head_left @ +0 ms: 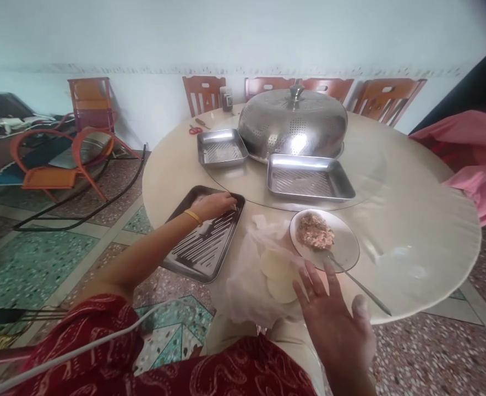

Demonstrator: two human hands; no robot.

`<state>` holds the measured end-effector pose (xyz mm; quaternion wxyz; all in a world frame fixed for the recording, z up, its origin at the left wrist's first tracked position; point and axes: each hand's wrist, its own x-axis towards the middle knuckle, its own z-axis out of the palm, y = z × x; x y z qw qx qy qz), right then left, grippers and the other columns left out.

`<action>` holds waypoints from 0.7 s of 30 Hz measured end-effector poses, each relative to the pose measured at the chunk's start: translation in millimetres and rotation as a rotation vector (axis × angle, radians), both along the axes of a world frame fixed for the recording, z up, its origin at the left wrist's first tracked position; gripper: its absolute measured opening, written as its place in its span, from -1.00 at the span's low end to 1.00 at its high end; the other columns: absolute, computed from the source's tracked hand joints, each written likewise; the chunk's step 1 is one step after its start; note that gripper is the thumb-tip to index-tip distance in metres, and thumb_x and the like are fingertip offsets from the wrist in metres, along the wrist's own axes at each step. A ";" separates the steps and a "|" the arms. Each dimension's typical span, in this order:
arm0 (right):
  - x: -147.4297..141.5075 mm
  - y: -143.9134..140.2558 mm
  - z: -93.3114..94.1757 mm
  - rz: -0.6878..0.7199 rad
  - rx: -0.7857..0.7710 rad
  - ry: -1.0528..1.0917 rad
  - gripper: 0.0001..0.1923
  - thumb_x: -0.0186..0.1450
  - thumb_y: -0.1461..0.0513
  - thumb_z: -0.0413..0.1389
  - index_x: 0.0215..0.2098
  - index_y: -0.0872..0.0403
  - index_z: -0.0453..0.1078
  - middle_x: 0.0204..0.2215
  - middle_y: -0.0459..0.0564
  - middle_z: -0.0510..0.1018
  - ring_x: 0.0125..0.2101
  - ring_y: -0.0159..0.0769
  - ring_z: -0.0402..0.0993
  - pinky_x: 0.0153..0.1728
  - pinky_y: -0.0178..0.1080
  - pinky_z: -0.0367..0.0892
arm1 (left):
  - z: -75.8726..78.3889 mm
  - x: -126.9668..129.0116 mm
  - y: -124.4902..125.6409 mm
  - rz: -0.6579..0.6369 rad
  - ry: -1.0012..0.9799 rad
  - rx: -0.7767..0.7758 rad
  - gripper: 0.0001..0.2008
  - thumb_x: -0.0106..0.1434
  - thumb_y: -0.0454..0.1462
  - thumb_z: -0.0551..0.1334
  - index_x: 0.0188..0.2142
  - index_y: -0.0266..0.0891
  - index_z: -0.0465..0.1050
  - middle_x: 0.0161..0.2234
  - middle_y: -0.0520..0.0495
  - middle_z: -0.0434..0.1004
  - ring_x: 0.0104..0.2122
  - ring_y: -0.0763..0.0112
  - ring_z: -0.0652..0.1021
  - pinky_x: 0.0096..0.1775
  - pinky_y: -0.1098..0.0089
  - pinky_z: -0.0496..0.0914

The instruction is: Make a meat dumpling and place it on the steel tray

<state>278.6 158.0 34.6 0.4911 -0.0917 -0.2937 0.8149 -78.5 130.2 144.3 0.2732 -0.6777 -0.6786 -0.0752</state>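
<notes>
My left hand (pixel 214 206) rests on the far rim of a steel tray (pixel 201 250) that lies at the near left edge of the round table (pixel 411 220); whether its fingers grip the rim I cannot tell. My right hand (pixel 336 324) hovers open, palm up, over the near table edge. Just left of it lie round dough wrappers (pixel 276 275) on a clear plastic bag (pixel 243 275). Beyond the fingers stands a plate (pixel 345 247) with a mound of minced filling (pixel 315 231) and a metal spoon (pixel 360 283) leaning off it.
Two more steel trays (pixel 221 147) (pixel 309 183) and a domed perforated steel food cover (pixel 293 125) sit mid-table. Red scissors (pixel 195 130) lie at the far left. Wooden chairs (pixel 203 93) line the wall, orange chairs (pixel 61 159) stand on the left, pink cloth (pixel 474 154) on the right.
</notes>
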 end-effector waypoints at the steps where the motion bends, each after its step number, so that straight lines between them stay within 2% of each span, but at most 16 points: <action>1: 0.0 0.7 -0.2 0.000 0.002 0.000 -0.28 0.23 -0.24 -0.04 0.23 -0.11 0.26 0.16 0.09 0.46 0.21 -0.01 0.30 0.30 0.25 -0.12 | -1.3 1.7 0.7 0.003 0.019 -0.011 -0.72 0.37 -0.28 0.08 -0.02 -0.27 0.47 -0.10 -0.22 0.49 -0.16 0.25 0.55 -0.17 0.36 0.41; 7: -2.1 1.5 -1.2 0.010 -0.013 -0.001 -0.28 0.22 -0.24 -0.03 0.22 -0.10 0.27 0.18 0.11 0.44 0.21 0.00 0.31 0.30 0.25 -0.11 | -2.9 7.1 6.2 -0.010 0.114 -0.061 -0.73 0.37 -0.33 0.08 -0.02 -0.28 0.46 -0.13 -0.20 0.44 -0.25 0.33 0.53 -0.22 0.39 0.39; 11: -1.9 2.4 -2.3 0.002 -0.019 -0.002 -0.27 0.20 -0.24 0.00 0.21 -0.10 0.27 0.18 0.11 0.43 0.20 0.00 0.32 0.29 0.24 -0.10 | -1.5 4.9 10.0 -0.040 0.140 -0.060 -0.74 0.34 -0.39 0.08 -0.02 -0.29 0.45 -0.16 -0.18 0.45 -0.21 0.33 0.52 -0.17 0.40 0.39; 18: 0.3 3.7 -7.2 -0.006 0.032 -0.012 -0.27 0.20 -0.24 0.00 0.20 -0.10 0.28 0.17 0.13 0.44 0.18 0.01 0.34 0.22 0.25 0.07 | -2.5 4.5 9.0 -0.079 0.097 -0.010 -0.73 0.33 -0.39 0.11 -0.01 -0.29 0.43 -0.13 -0.19 0.48 -0.15 0.32 0.51 -0.11 0.38 0.40; 21: 3.5 4.0 -8.7 -0.031 0.070 -0.022 -0.28 0.20 -0.25 -0.01 0.20 -0.09 0.29 0.15 0.14 0.46 0.17 0.02 0.35 0.17 0.25 0.15 | 5.3 2.0 -2.5 -0.091 0.040 0.044 -0.70 0.31 -0.37 0.15 0.03 -0.25 0.41 -0.10 -0.16 0.49 -0.13 0.33 0.52 -0.09 0.39 0.40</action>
